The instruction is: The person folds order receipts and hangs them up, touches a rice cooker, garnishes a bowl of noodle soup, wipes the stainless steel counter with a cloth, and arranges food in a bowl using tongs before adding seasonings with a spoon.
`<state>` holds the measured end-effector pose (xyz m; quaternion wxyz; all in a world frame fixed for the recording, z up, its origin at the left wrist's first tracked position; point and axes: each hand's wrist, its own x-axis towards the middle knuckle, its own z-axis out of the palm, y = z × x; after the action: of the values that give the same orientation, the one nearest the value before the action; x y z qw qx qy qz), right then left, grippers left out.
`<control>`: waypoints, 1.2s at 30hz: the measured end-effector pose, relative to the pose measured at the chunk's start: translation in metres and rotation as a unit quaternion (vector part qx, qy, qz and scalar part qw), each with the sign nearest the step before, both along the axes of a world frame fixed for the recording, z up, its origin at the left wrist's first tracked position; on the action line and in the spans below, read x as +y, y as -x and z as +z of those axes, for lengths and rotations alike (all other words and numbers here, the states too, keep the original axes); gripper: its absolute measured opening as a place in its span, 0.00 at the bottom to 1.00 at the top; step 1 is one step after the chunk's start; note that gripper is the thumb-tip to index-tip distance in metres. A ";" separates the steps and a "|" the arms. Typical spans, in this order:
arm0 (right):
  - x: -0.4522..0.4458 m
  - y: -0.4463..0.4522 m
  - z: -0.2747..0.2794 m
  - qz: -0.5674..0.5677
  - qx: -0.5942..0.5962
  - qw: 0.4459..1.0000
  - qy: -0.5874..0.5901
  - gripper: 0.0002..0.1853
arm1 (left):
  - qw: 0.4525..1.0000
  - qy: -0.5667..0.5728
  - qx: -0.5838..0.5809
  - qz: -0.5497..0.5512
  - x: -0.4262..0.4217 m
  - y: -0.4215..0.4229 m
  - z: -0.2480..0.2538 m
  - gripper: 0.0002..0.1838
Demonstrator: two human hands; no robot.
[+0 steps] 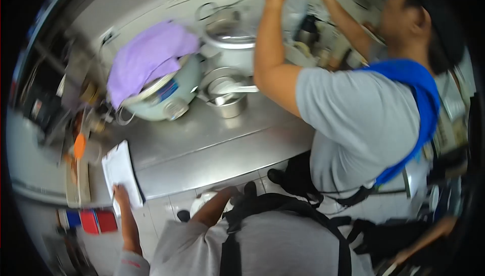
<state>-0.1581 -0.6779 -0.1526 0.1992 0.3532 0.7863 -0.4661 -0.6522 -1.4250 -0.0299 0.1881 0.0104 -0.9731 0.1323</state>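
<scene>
At the bottom centre, below the steel counter (202,152), my left hand (231,193) is low near my waist. Its fingers are too small and blurred to read, and a pale object is beside it. I cannot make out my right hand. Another person's hand at the left touches white papers (123,172) on the counter edge. On the right, a co-worker in a grey shirt and blue strap (424,104) raises both hands, holding something clear. A purple cloth (151,56) covers a rounded cooker (164,99). Beside it, a metal pot (230,107) holds white-handled utensils.
A large lidded pot (230,54) stands against the wall. An orange-topped container (80,146) is at the counter's left end, above a red bin (98,221). A forearm (427,238) crosses the lower right; whose it is cannot be told.
</scene>
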 end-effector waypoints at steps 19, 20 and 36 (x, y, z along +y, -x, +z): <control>-0.072 -0.373 0.017 -0.340 0.008 0.939 -0.056 0.18 | 0.339 0.213 -0.687 -0.607 0.635 -0.506 -0.137 0.21; -0.073 -0.387 0.030 -0.401 0.034 0.913 -0.064 0.18 | 0.296 0.256 -0.679 -0.621 0.648 -0.531 -0.131 0.21; 0.217 -0.393 0.171 -0.481 0.237 0.785 -0.310 0.16 | 0.188 -0.122 -0.701 -0.677 0.829 -0.683 0.085 0.25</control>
<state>0.2349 -0.4609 0.0186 -0.3641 0.6068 0.6387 -0.3021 0.0312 -0.5960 0.0552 -0.5585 -0.7266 -0.3380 -0.2143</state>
